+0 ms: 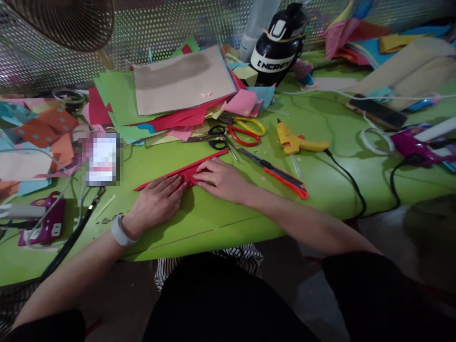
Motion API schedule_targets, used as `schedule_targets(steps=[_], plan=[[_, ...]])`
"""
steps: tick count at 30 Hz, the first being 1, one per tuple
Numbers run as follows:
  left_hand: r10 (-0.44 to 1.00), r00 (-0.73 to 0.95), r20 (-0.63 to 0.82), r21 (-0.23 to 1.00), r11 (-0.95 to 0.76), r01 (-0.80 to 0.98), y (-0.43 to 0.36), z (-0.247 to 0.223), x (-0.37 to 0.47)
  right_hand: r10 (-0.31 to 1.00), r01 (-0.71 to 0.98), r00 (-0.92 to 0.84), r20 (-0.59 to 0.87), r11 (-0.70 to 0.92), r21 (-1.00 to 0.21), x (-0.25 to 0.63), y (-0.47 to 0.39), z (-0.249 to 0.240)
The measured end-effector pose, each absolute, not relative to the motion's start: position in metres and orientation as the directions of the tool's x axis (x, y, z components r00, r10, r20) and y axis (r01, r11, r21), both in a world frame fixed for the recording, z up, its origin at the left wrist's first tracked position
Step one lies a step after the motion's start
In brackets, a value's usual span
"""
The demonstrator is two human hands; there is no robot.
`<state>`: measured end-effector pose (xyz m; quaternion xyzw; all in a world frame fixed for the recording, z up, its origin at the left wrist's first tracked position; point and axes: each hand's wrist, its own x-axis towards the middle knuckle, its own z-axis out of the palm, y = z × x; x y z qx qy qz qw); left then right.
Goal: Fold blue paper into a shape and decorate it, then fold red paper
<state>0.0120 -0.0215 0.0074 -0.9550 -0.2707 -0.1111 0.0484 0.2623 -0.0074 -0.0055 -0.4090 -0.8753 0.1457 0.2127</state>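
A folded piece of red paper (188,174) lies at a slant on the green table (221,213), with a narrow raised strip along its far edge. My left hand (158,198) rests flat on its left part, fingers stretched out side by side. From the right, my right hand (220,179) touches the paper with bent fingertips; its thumb and forefinger are close to the surface, and whether they pinch the paper is too small to tell. The fingers of both hands hide the paper's near edge.
Behind the hands are scissors (245,135) and stacked coloured paper (185,80). An orange-handled cutter (274,173) and yellow glue gun (297,142) lie right. A phone (103,159) and purple power strip (48,218) are left. A black bottle (274,52) stands behind.
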Motion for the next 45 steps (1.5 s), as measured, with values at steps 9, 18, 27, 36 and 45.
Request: schedule_targets(steps=[9, 18, 27, 36, 45], plan=[[0.509, 0.838, 0.199, -0.077, -0.844, 0.531, -0.0281, 0.0047, 0.0156, 0.772, 0.653, -0.58, 0.258, 0.631, -0.419, 0.2627, -0.009, -0.0045], [0.506, 0.848, 0.156, -0.184, -0.829, 0.528, -0.0302, 0.0041, 0.0161, 0.747, 0.652, -0.594, 0.299, 0.665, -0.365, 0.2626, -0.0096, -0.0066], [0.491, 0.849, 0.198, -0.168, -0.836, 0.522, -0.0287, 0.0094, 0.0176, 0.745, 0.657, -0.596, 0.3, 0.667, -0.35, 0.2621, -0.0098, -0.0079], [0.515, 0.833, 0.205, -0.159, -0.822, 0.547, -0.0302, 0.0074, 0.0181, 0.746, 0.656, -0.597, 0.297, 0.666, -0.354, 0.2616, -0.0105, -0.0061], [0.504, 0.838, 0.209, -0.121, -0.837, 0.533, -0.029, 0.0039, 0.0164, 0.74, 0.647, -0.602, 0.301, 0.673, -0.359, 0.2623, -0.0099, -0.0067]])
